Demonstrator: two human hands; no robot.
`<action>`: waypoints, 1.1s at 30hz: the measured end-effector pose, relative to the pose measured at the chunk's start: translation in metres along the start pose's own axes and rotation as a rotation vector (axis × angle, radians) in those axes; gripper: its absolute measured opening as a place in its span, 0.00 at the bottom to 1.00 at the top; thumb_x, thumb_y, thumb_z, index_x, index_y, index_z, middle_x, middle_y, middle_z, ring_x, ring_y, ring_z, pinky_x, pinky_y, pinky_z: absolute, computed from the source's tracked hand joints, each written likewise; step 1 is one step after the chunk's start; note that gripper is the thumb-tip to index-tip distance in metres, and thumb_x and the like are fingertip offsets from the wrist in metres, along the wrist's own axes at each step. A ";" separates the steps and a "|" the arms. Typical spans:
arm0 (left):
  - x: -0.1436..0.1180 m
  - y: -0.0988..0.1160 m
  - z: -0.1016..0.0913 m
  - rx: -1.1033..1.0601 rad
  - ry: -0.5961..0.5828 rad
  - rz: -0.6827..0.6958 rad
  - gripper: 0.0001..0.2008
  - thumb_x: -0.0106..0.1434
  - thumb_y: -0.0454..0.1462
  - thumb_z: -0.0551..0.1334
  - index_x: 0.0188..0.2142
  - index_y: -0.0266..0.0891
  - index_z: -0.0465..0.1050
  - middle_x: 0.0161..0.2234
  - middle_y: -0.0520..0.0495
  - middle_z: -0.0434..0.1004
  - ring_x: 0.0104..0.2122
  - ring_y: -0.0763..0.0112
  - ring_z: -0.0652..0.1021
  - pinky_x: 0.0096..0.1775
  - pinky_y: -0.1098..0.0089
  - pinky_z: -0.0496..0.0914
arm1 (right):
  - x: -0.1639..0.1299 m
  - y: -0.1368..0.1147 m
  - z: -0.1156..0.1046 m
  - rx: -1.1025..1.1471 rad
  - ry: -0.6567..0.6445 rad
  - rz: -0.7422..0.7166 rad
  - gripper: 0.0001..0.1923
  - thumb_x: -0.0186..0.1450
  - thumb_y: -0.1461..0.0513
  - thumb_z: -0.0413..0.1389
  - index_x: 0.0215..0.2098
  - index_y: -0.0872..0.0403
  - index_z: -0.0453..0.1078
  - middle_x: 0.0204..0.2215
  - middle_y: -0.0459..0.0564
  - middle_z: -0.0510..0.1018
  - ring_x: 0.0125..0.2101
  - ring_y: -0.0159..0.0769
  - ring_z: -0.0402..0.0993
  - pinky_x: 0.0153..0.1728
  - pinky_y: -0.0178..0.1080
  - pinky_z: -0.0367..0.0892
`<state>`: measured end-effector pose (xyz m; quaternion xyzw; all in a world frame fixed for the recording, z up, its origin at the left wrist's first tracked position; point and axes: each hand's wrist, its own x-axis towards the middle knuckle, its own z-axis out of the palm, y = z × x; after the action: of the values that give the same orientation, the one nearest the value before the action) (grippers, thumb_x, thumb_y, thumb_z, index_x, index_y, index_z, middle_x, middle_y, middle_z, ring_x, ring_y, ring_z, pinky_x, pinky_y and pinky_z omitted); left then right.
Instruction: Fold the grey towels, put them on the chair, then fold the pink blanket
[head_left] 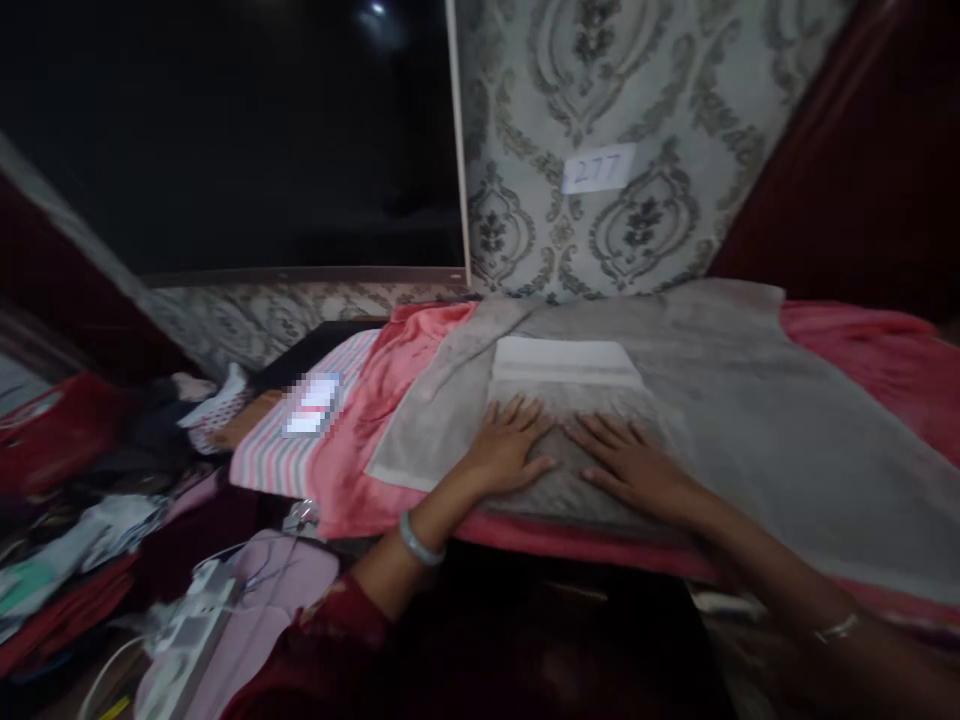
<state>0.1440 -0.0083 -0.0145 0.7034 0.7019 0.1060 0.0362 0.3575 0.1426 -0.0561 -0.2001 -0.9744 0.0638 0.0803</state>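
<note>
A grey towel (750, 400) lies spread over a pink cloth (862, 350) on a raised surface. On the grey towel sits a small folded towel with a white band (562, 365). My left hand (510, 445) lies flat, palm down, on the near part of the folded towel, with a bangle on the wrist. Beside it my right hand (630, 460) also presses flat on the same towel, fingers spread. Neither hand grips anything.
A striped cloth (292, 450) lies left of the pink cloth. Further left is a heap of mixed clothes (90, 520). A white power strip with cables (187, 620) rests on a lilac cloth at lower left. Patterned wallpaper with a label reading 277 (598, 168) stands behind.
</note>
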 end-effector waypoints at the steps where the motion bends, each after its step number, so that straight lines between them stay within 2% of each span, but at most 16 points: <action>1: -0.005 0.004 0.004 0.000 -0.004 0.038 0.32 0.71 0.53 0.52 0.71 0.49 0.54 0.73 0.45 0.48 0.72 0.53 0.48 0.69 0.41 0.46 | -0.009 -0.009 -0.001 0.011 0.010 -0.017 0.32 0.73 0.44 0.43 0.73 0.40 0.52 0.72 0.49 0.52 0.71 0.55 0.46 0.64 0.67 0.51; 4: -0.011 0.005 0.012 0.001 -0.001 0.038 0.30 0.72 0.51 0.51 0.70 0.48 0.55 0.73 0.44 0.50 0.72 0.53 0.51 0.69 0.41 0.48 | -0.031 -0.019 -0.004 0.030 0.026 0.021 0.31 0.74 0.46 0.42 0.73 0.41 0.52 0.72 0.48 0.52 0.71 0.52 0.45 0.66 0.64 0.49; 8: -0.013 -0.003 0.016 -0.008 0.024 0.032 0.32 0.71 0.51 0.53 0.70 0.46 0.55 0.73 0.42 0.50 0.72 0.51 0.50 0.68 0.42 0.48 | -0.060 -0.009 -0.004 0.055 0.077 0.110 0.29 0.75 0.48 0.41 0.72 0.41 0.54 0.72 0.46 0.53 0.71 0.49 0.45 0.67 0.60 0.50; 11: -0.028 -0.014 0.018 -0.081 0.058 -0.003 0.32 0.70 0.50 0.54 0.70 0.44 0.55 0.73 0.41 0.48 0.72 0.51 0.48 0.68 0.42 0.51 | -0.084 -0.002 0.003 0.116 0.166 0.181 0.29 0.75 0.49 0.40 0.72 0.44 0.55 0.72 0.47 0.53 0.72 0.48 0.43 0.67 0.58 0.52; 14: -0.047 -0.028 0.019 -0.260 0.108 -0.077 0.33 0.69 0.49 0.55 0.69 0.39 0.58 0.73 0.37 0.46 0.72 0.52 0.50 0.68 0.45 0.50 | -0.101 0.001 0.010 0.208 0.242 0.234 0.30 0.75 0.48 0.39 0.72 0.46 0.55 0.72 0.49 0.53 0.71 0.47 0.45 0.68 0.57 0.51; 17: -0.058 -0.040 0.014 -0.614 0.183 -0.210 0.34 0.63 0.50 0.61 0.65 0.38 0.64 0.72 0.36 0.49 0.71 0.51 0.54 0.69 0.48 0.50 | -0.109 0.005 0.008 0.346 0.271 0.295 0.32 0.74 0.45 0.42 0.72 0.46 0.55 0.72 0.50 0.52 0.70 0.47 0.50 0.68 0.57 0.51; 20: -0.055 -0.045 0.001 -1.171 0.289 -0.402 0.29 0.59 0.46 0.66 0.59 0.41 0.71 0.66 0.38 0.66 0.67 0.53 0.63 0.67 0.52 0.57 | -0.106 0.016 -0.001 0.552 0.315 0.423 0.35 0.72 0.43 0.44 0.73 0.46 0.52 0.71 0.52 0.56 0.69 0.48 0.55 0.67 0.55 0.54; 22: -0.046 -0.047 -0.008 -1.545 0.341 -0.523 0.21 0.59 0.40 0.66 0.51 0.39 0.75 0.58 0.39 0.76 0.60 0.57 0.73 0.64 0.56 0.64 | -0.096 0.024 -0.007 0.695 0.362 0.486 0.36 0.72 0.44 0.44 0.74 0.46 0.48 0.70 0.53 0.59 0.67 0.47 0.59 0.65 0.54 0.58; 24: -0.034 -0.048 -0.015 -1.796 0.344 -0.629 0.12 0.59 0.35 0.63 0.43 0.36 0.76 0.49 0.39 0.80 0.51 0.62 0.80 0.57 0.61 0.72 | -0.081 0.031 -0.010 0.794 0.401 0.499 0.37 0.72 0.45 0.44 0.75 0.47 0.45 0.71 0.53 0.56 0.66 0.47 0.61 0.64 0.52 0.60; 26: -0.022 -0.049 -0.020 -1.908 0.317 -0.711 0.07 0.61 0.32 0.60 0.38 0.35 0.76 0.42 0.39 0.82 0.42 0.67 0.82 0.47 0.66 0.77 | -0.063 0.037 -0.010 0.851 0.435 0.501 0.38 0.72 0.46 0.45 0.75 0.49 0.44 0.72 0.54 0.52 0.67 0.47 0.59 0.64 0.52 0.60; 29: -0.006 -0.052 -0.021 -1.948 0.290 -0.715 0.08 0.62 0.31 0.58 0.37 0.33 0.76 0.35 0.41 0.81 0.33 0.70 0.81 0.36 0.71 0.77 | -0.036 0.045 -0.006 0.981 0.483 0.536 0.39 0.70 0.47 0.47 0.74 0.53 0.47 0.71 0.57 0.54 0.68 0.45 0.56 0.66 0.52 0.56; 31: 0.004 -0.056 -0.020 -1.951 0.229 -0.679 0.07 0.62 0.30 0.58 0.37 0.33 0.76 0.33 0.41 0.81 0.31 0.69 0.81 0.35 0.71 0.77 | -0.024 0.050 -0.002 1.139 0.531 0.573 0.40 0.66 0.50 0.53 0.73 0.53 0.52 0.69 0.57 0.59 0.69 0.44 0.55 0.68 0.51 0.52; 33: 0.012 -0.060 -0.018 -1.951 0.152 -0.662 0.06 0.60 0.30 0.60 0.36 0.33 0.75 0.33 0.41 0.82 0.32 0.66 0.82 0.39 0.67 0.78 | -0.020 0.055 0.000 1.312 0.577 0.596 0.39 0.62 0.52 0.59 0.69 0.50 0.59 0.67 0.54 0.64 0.68 0.42 0.56 0.69 0.49 0.49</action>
<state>0.0815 0.0022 -0.0080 0.1312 0.4693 0.6581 0.5739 0.3962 0.1844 -0.0671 -0.3738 -0.5829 0.5918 0.4125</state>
